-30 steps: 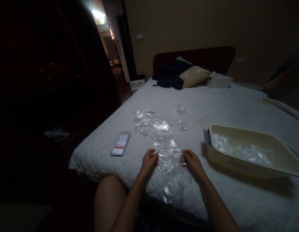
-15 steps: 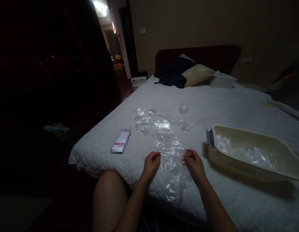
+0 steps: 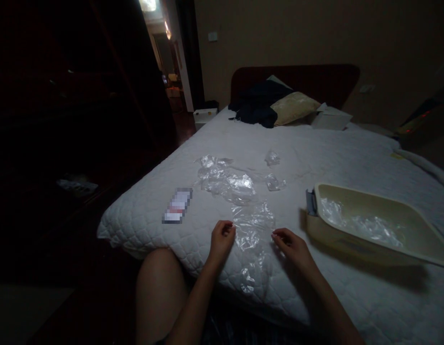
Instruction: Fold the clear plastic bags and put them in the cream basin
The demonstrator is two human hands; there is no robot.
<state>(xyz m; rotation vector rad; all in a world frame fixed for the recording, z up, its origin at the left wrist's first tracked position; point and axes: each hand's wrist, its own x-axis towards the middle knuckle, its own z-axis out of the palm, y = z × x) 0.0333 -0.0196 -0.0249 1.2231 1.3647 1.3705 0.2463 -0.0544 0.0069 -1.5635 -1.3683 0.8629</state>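
Note:
A clear, wrinkled plastic bag (image 3: 251, 235) lies flat at the near edge of the bed, between my two hands. My left hand (image 3: 222, 239) pinches its left edge with curled fingers. On the other side, my right hand (image 3: 290, 243) has thumb and forefinger closed at the bag's right edge, its other fingers tucked under. Beyond this bag spreads a pile of crumpled clear plastic bags (image 3: 227, 179). Two smaller crumpled pieces of clear plastic, one farther (image 3: 272, 157) and one nearer (image 3: 275, 182), rest to the right of the pile.
At right on the white quilted bed (image 3: 336, 297) stands a cream plastic bin (image 3: 369, 256) with clear plastic inside. A blurred-out flat object (image 3: 177, 206) lies left of the bags. Dark clothing (image 3: 259, 103), a beige pillow (image 3: 296, 108) and a white box (image 3: 331, 119) sit near the headboard.
My right hand has shifted slightly down, its fingers drawing closer together. My left hand stays at the bag's left edge. The camera view has moved a little.

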